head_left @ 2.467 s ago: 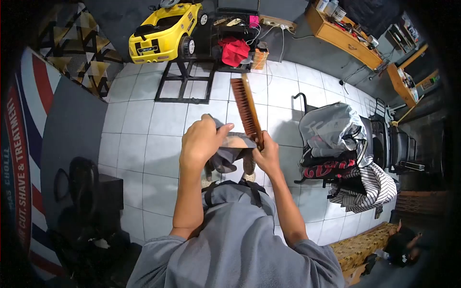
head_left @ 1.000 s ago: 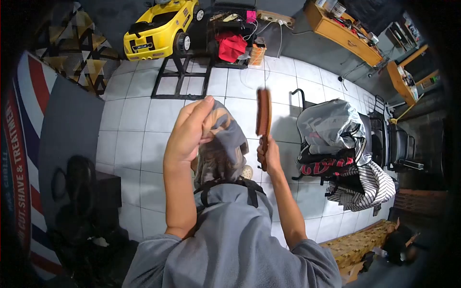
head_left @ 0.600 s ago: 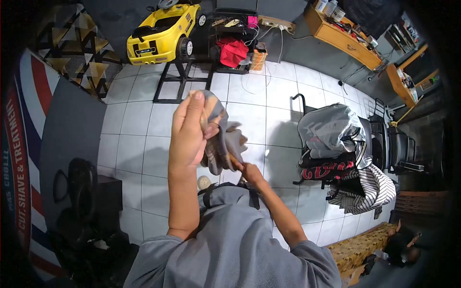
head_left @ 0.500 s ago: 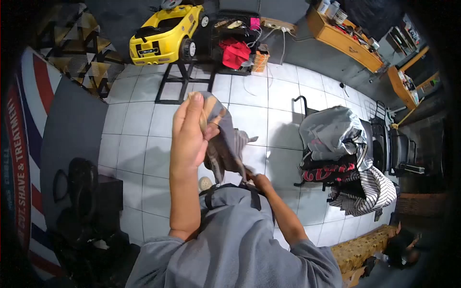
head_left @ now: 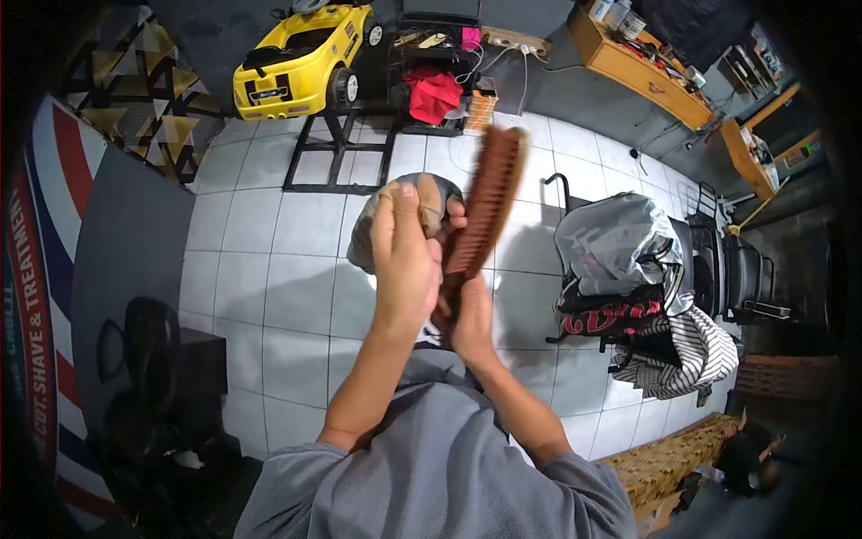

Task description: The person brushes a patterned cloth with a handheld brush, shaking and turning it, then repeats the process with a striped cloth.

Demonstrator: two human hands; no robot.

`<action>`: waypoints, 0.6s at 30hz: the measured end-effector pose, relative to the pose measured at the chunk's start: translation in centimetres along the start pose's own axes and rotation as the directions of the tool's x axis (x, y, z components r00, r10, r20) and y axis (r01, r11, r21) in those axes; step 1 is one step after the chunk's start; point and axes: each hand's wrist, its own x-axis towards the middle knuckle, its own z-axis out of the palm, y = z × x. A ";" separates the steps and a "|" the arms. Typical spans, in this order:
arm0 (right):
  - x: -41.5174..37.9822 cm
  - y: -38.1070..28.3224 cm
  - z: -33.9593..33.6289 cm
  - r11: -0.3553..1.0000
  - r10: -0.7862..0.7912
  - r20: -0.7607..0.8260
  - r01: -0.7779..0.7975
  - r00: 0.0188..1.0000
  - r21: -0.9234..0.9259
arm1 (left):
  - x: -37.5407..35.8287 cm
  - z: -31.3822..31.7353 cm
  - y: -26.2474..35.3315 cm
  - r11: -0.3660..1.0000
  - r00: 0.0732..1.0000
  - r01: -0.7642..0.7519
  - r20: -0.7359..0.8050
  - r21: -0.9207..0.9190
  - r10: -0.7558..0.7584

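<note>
A grey and tan cloth item [head_left: 366, 235] hangs from my left hand [head_left: 406, 256], whose fingers are closed round its upper part. To the right of it, my right hand [head_left: 473, 328] grips the lower end of a long brush [head_left: 489, 198] with reddish-brown bristles and a wooden back. The brush stands nearly upright, tilted a little to the right, its bristles facing the cloth. Its lower end is partly hidden by my hands. Whether the bristles touch the cloth, I cannot tell.
At the right a chair holds a silver cape [head_left: 620, 242] and a striped cloth [head_left: 696, 355]. A yellow toy car [head_left: 301, 67] and a black metal frame [head_left: 337, 157] stand ahead. A person [head_left: 754, 458] is at the lower right.
My right hand has risen from near my waist, bringing the brush up into clear view. My left hand has shifted right and slightly down, and the cloth has swung to its left side.
</note>
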 end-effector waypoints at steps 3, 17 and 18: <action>0.7 6.6 -2.8 0.849 -0.039 0.067 0.068 0.997 -0.523 | -0.4 0.6 0.4 0.998 0.996 -0.061 0.069 -0.015 0.062; 0.8 13.4 -14.7 0.465 0.146 -0.351 -0.378 0.925 -0.801 | 1.0 -3.5 2.7 0.944 0.968 0.092 0.194 0.318 -0.159; 1.3 11.2 -12.6 0.569 0.049 -0.322 -0.292 0.945 -0.769 | 1.2 -4.1 2.3 0.927 0.958 0.095 0.220 0.362 -0.184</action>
